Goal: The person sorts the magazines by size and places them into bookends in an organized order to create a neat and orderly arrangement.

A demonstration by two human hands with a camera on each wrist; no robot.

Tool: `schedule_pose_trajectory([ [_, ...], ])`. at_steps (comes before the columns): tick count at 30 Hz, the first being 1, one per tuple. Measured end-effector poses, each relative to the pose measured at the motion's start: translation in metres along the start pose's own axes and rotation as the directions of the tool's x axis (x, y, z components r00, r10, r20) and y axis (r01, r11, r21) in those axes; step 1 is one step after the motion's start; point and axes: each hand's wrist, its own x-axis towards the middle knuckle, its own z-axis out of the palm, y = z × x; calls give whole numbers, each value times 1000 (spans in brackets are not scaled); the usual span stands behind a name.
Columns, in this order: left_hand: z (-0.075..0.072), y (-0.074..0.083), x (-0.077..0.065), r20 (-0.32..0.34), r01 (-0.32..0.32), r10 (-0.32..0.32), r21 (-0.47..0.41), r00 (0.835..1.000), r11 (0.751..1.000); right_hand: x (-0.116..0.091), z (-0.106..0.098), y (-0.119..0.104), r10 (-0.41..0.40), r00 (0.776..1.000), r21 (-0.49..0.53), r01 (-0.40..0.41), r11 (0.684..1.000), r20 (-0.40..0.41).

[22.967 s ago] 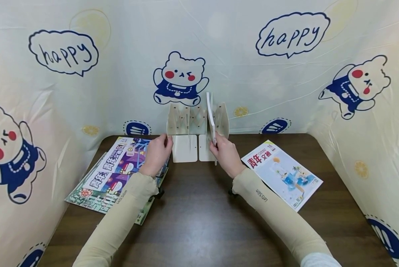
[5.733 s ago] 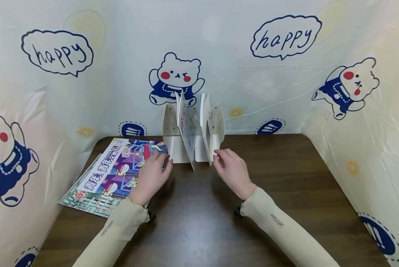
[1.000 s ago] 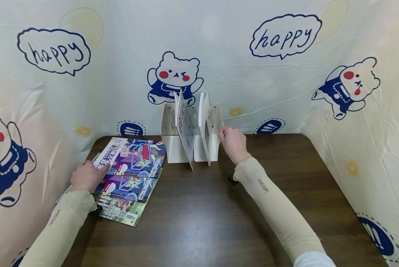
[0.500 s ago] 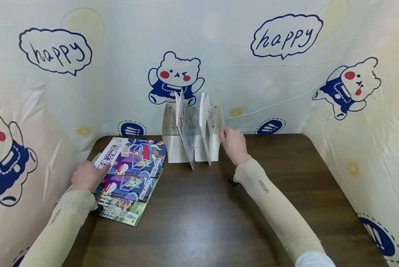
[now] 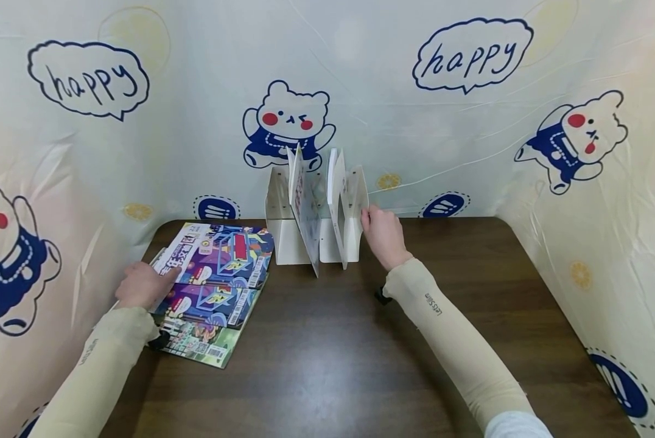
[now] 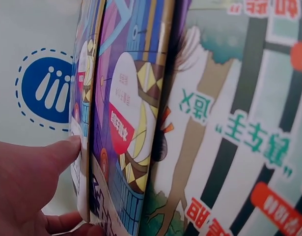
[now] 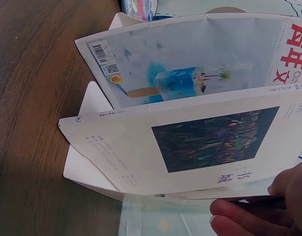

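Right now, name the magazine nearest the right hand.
The white paper magazine with a dark rectangular cover picture: it stands rightmost in the off-white rack, its cover toward the right hand.

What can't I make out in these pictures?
- Head view: much of the rectangular green paper magazine, hidden under purple glossy magazines.
- Head view: digits of its printed barcode, too small.
- Left wrist view: bare left hand, cut by left edge.
- Right wrist view: bare right hand, cut by right edge.

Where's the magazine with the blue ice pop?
In the head view, the ice pop magazine stands near the middle, in the white rack, left of the white magazine with the dark picture.
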Motion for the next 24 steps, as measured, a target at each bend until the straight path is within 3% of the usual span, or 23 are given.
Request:
schedule_pose_trajectory([
  [5,-1,-5,6,11,-9,10,-30,1000,1000,0,-1,0,5,1000,-2,-5,1000,1],
  [14,-2,-9,-1,3,-36,37,-179,999,983,0,-2,-2,12,1000,-12,-12,1000,13],
  [21,-6,-12,3,-21,-68,65,-293,998,954,-1,-4,-2,14,1000,-32,-13,999,17],
  [24,-7,-12,4,-18,-84,83,-362,996,928,-2,-4,-2,12,1000,-31,-12,999,17],
])
